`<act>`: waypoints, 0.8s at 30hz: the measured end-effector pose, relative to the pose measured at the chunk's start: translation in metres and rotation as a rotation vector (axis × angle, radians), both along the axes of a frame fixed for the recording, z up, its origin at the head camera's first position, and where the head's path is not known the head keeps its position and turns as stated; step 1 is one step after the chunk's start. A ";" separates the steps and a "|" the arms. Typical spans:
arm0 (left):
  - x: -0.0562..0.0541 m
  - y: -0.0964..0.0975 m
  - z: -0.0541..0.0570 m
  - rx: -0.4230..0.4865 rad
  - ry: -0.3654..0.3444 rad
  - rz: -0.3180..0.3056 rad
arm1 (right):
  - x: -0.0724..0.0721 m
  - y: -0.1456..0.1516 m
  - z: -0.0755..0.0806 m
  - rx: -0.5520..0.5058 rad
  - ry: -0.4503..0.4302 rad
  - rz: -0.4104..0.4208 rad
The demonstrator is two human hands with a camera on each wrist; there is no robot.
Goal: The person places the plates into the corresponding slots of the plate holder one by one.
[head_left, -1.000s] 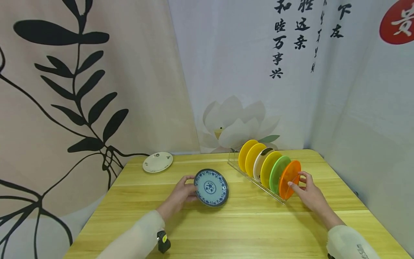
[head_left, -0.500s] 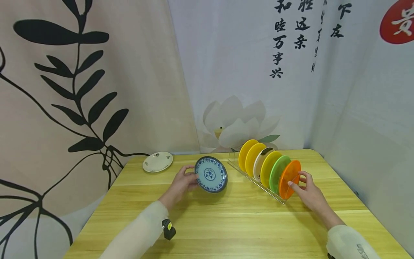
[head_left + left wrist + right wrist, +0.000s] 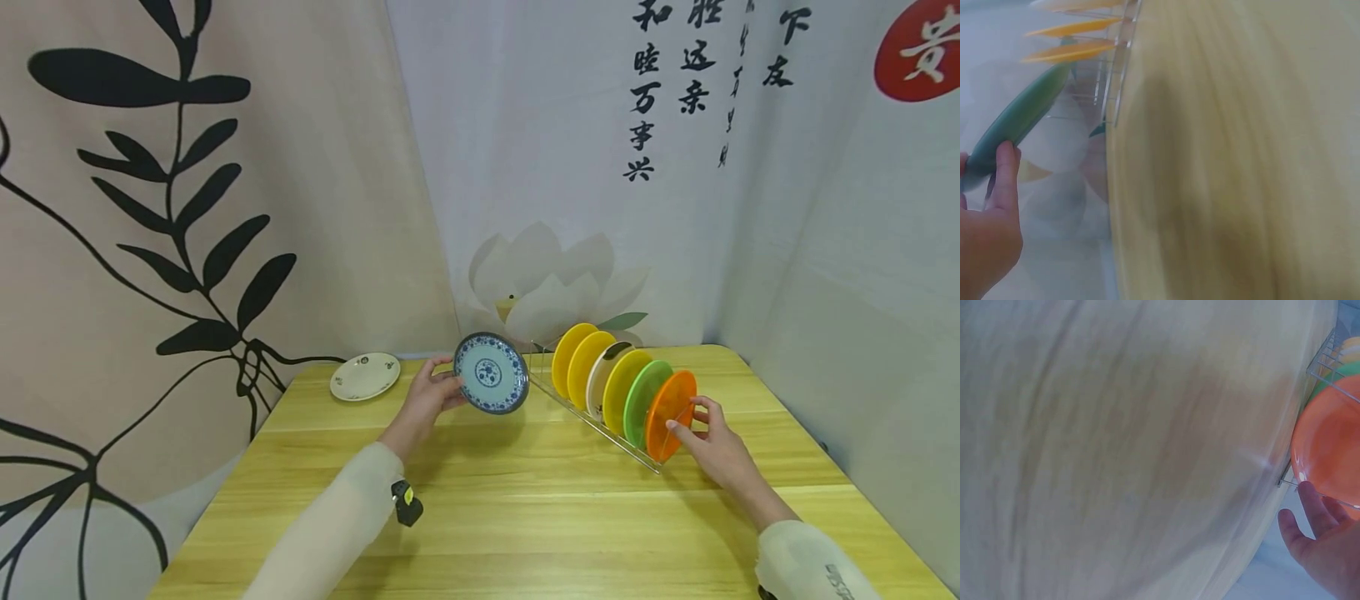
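Note:
My left hand pinches the left rim of a blue-and-white patterned plate, raised above the table and tilted. That plate shows its green-tinted edge in the left wrist view, close to the wire rack's vacant end. On the right, my right hand grips the near end of the wire dish rack, thumb and fingers around its end wire beside an orange plate. In the right wrist view, the fingertips are right at the orange plate's rim and the wire.
Yellow plates, a cream plate and a green plate stand upright in the rack. A small white patterned plate lies at the back left of the wooden table. Printed curtains hang behind.
My left hand has carried the blue-and-white plate upward and toward the back of the table, nearer the rack's far end. My right hand has stayed in place at the rack.

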State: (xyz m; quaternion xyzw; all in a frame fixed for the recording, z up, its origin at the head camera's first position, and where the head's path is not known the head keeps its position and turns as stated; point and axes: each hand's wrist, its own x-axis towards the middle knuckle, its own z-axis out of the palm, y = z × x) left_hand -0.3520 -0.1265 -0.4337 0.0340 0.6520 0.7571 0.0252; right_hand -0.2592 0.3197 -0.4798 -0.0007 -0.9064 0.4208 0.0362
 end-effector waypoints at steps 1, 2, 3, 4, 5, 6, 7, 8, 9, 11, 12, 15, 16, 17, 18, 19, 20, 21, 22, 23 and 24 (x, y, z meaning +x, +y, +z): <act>-0.002 0.001 0.002 0.008 0.006 -0.001 | 0.000 0.000 0.000 0.000 -0.001 0.000; -0.004 0.003 0.004 0.012 0.010 -0.001 | 0.000 0.000 0.000 0.000 -0.001 0.000; -0.006 0.004 0.006 0.027 0.014 -0.001 | 0.000 0.000 0.000 0.002 -0.001 0.001; -0.008 0.006 0.007 0.035 0.017 0.000 | 0.000 0.000 0.000 0.002 -0.002 0.001; -0.010 0.008 0.009 0.043 0.023 0.003 | 0.000 0.000 0.000 0.003 -0.002 0.001; -0.012 0.009 0.010 0.049 0.029 0.001 | 0.000 0.000 0.000 0.003 -0.002 0.000; -0.013 0.011 0.011 0.053 0.034 0.000 | 0.000 0.000 0.000 0.003 -0.001 -0.001; -0.015 0.013 0.013 0.055 0.038 -0.002 | 0.000 0.000 0.000 0.002 -0.001 -0.002; -0.017 0.014 0.014 0.056 0.042 -0.005 | 0.000 0.000 0.000 0.002 -0.001 -0.003; -0.020 0.017 0.016 0.050 0.048 -0.008 | 0.000 0.000 0.000 -0.001 -0.002 -0.004; -0.022 0.018 0.017 0.047 0.049 -0.008 | 0.000 0.000 0.000 -0.002 -0.003 -0.004; -0.027 0.021 0.019 0.044 0.046 0.003 | 0.000 0.000 0.001 -0.004 -0.006 -0.003; -0.029 0.022 0.020 0.042 0.044 0.010 | 0.000 0.000 0.001 -0.005 -0.006 -0.003; -0.031 0.022 0.021 0.042 0.043 0.017 | 0.000 -0.001 0.000 -0.005 -0.006 -0.003; -0.033 0.023 0.022 0.045 0.041 0.024 | 0.000 -0.001 0.000 -0.005 -0.005 -0.003; -0.034 0.024 0.023 0.047 0.039 0.030 | 0.000 -0.001 0.000 -0.005 -0.003 -0.004; -0.036 0.024 0.024 0.046 0.040 0.036 | 0.000 -0.001 -0.001 -0.004 0.000 -0.004; -0.038 0.025 0.025 0.044 0.043 0.041 | 0.000 -0.001 -0.001 -0.003 0.002 -0.005; -0.039 0.026 0.026 0.043 0.045 0.042 | 0.000 -0.001 -0.002 -0.004 0.005 -0.006; -0.041 0.027 0.028 0.040 0.050 0.044 | 0.000 -0.001 -0.002 -0.003 0.008 -0.006; -0.042 0.027 0.029 0.035 0.056 0.043 | 0.000 -0.001 -0.002 -0.002 0.010 -0.006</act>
